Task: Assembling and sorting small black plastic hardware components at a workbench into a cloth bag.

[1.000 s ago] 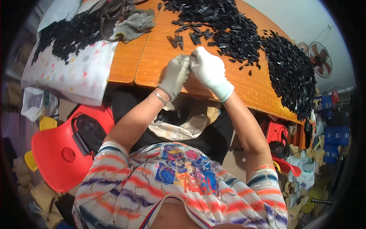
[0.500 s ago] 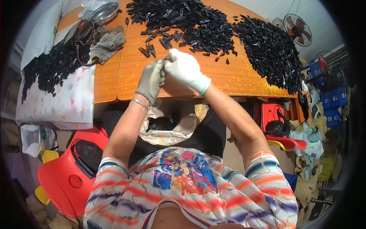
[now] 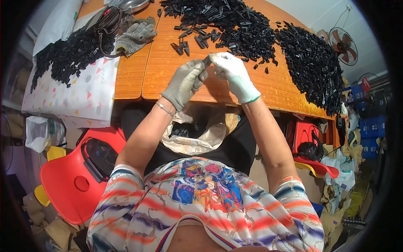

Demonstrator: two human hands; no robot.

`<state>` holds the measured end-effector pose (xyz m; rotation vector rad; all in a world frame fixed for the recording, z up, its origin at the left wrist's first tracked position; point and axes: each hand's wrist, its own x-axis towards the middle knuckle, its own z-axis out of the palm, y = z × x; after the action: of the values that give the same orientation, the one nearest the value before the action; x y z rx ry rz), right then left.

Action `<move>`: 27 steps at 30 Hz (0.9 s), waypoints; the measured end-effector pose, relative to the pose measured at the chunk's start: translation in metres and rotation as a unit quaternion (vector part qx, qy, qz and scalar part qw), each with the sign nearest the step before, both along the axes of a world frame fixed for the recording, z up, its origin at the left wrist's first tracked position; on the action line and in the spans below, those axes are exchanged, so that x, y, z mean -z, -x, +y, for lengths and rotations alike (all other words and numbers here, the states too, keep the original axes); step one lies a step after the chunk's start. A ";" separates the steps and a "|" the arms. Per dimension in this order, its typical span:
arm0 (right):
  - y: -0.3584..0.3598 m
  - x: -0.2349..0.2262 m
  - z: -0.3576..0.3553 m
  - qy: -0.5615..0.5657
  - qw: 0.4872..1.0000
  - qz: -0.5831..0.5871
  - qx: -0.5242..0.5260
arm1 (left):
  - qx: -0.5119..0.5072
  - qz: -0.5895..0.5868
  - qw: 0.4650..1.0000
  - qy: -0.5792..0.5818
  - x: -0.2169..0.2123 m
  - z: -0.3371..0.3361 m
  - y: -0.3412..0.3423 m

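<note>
My left hand [image 3: 184, 83], in a worn grey-beige glove, is closed around a small black plastic piece [image 3: 206, 62] just above the table's front part. Its upper end sticks out between thumb and fingers. My right hand [image 3: 236, 74], in a white glove with a green cuff, pinches at that same end, fingertips against it. Beyond the hands, several loose black plastic pieces [image 3: 201, 42] lie on the wooden table [image 3: 161, 80], in front of a large heap [image 3: 235, 25]. An open whitish sack [image 3: 195, 147] sits on my lap below, with black pieces inside it.
A second black heap [image 3: 308, 67] covers the table's right side. At left, more black pieces [image 3: 63, 61] lie on a patterned white sheet [image 3: 94, 94], near a grey knitted glove [image 3: 136, 37]. Red chairs [image 3: 58, 180] stand on both sides; a fan [image 3: 343, 45] is at far right.
My hands have drawn slightly apart from being bunched together, so the black piece now shows between them. The whole view has shifted, with the table appearing further right.
</note>
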<state>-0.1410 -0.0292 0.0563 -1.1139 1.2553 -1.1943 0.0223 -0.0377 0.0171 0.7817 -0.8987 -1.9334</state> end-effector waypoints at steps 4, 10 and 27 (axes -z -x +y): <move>-0.003 0.017 0.002 0.016 0.998 -0.020 -0.055 | 0.060 0.076 0.995 -0.011 0.005 0.006 -0.002; -0.005 0.010 0.024 -0.025 0.995 0.037 -0.091 | 0.103 0.111 0.988 -0.016 0.023 0.036 -0.013; 0.063 0.042 -0.076 0.072 0.725 0.681 0.078 | -0.116 -0.572 0.623 0.520 -0.005 -0.040 -0.059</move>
<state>-0.2037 -0.1051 0.0141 -2.1851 2.3745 -0.3980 0.0816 -0.0782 0.0220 1.2109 -2.1945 -0.1768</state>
